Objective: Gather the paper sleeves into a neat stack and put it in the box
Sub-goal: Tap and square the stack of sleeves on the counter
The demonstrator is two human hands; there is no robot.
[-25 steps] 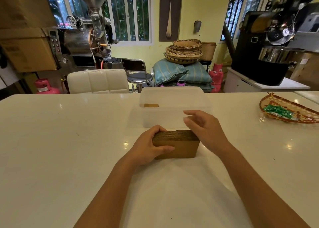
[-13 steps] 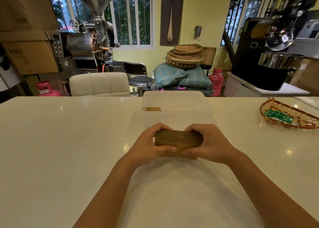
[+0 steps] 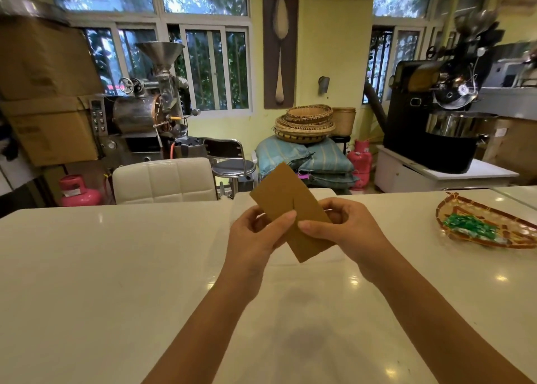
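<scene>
- White worktop [image 3: 116, 267] carried a woven tray [image 3: 453, 209] at 3 o'clock.
- Left hand [image 3: 255, 235] and right hand [image 3: 345, 229] each pinched the tilted stack of paper sleeves [image 3: 286, 197], raised clear of it.

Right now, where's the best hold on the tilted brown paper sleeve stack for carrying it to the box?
Grip the brown paper sleeve stack across its two long edges near mid-length, one hand from each side. It hangs diagonally, gripped only at its middle; the ends are free.

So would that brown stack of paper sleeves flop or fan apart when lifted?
Probably fairly stiff: the stack of paper sleeves stands tilted above the table without sagging. It could fan apart if loosened, since the left hand and right hand both pinch it.
</scene>
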